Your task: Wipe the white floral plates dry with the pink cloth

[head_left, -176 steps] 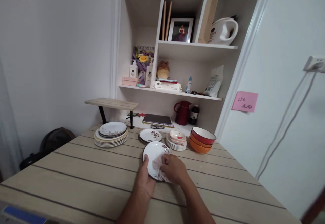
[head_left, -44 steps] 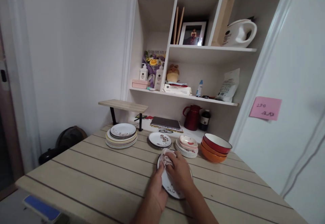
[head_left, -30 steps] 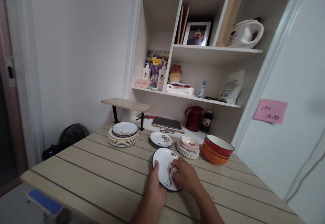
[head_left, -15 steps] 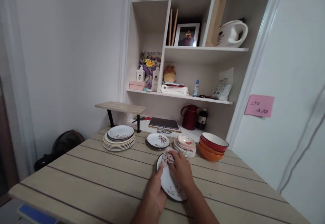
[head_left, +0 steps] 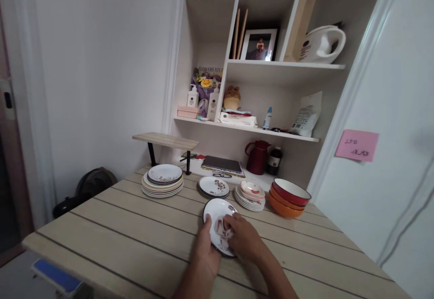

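While a plate is gripped by the left hand short of the table's far edge, a cloth is clutched against it by the right hand; wiping seems unfinished, and whether the stacked plates behind are done is unclear.

Your plate is white with a dark rim and brownish motifs, your cloth pale pinkish. You see a beige surface striped with dark lines, a red bowl that is white inside, orange bowls, a pale pink dish bearing a red heart, and a deep red jug.
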`<action>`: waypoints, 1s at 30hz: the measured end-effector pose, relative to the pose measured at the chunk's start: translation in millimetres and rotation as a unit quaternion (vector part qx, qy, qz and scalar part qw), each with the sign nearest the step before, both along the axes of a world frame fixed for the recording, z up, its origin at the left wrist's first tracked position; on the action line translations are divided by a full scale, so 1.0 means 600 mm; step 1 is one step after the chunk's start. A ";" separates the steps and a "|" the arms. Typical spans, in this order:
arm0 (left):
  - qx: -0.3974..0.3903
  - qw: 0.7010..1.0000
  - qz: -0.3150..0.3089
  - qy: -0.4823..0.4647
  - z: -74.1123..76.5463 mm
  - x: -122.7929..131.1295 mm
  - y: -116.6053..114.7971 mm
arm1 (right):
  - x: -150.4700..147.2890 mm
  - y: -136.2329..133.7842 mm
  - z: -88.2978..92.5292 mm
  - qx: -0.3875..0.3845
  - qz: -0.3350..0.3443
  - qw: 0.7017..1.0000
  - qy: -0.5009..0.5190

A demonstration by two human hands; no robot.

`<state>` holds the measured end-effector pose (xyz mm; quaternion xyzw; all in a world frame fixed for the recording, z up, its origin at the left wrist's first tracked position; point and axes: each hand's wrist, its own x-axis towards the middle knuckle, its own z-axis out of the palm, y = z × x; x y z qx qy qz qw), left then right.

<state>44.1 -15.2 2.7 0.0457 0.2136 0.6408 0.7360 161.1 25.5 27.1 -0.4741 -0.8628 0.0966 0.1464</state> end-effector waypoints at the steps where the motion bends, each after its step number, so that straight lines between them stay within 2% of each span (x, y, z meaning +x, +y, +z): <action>1: 0.006 1.000 0.002 0.002 0.001 0.000 0.000 | -0.007 -0.004 0.000 0.001 0.005 1.000 0.019; 5: 0.036 0.999 -0.024 0.012 0.004 0.004 -0.004 | -0.039 -0.018 0.000 0.055 -0.031 0.993 0.101; 9: 0.028 0.997 -0.071 0.027 0.008 0.012 -0.012 | -0.041 -0.011 0.002 0.088 -0.104 0.983 0.121; 14: -0.009 0.999 -0.040 0.029 0.013 0.018 -0.016 | -0.008 0.015 0.003 0.084 -0.204 0.973 0.072; 17: -0.022 1.000 -0.011 0.015 0.013 0.014 -0.014 | 0.006 0.021 0.002 0.067 -0.230 0.970 0.040; 21: -0.030 0.999 0.038 0.019 0.012 0.003 -0.011 | 0.010 0.013 0.004 0.026 -0.181 0.983 0.009; 25: -0.021 0.997 0.064 0.043 0.013 -0.006 -0.011 | 0.003 -0.001 0.012 -0.018 -0.077 0.997 0.017; 28: -0.005 0.996 0.058 0.063 0.014 -0.006 -0.011 | -0.011 -0.009 0.014 -0.029 0.013 0.997 0.069; 30: 0.006 0.996 0.034 0.078 0.015 -0.004 -0.011 | -0.023 -0.011 0.012 -0.014 0.020 0.995 0.099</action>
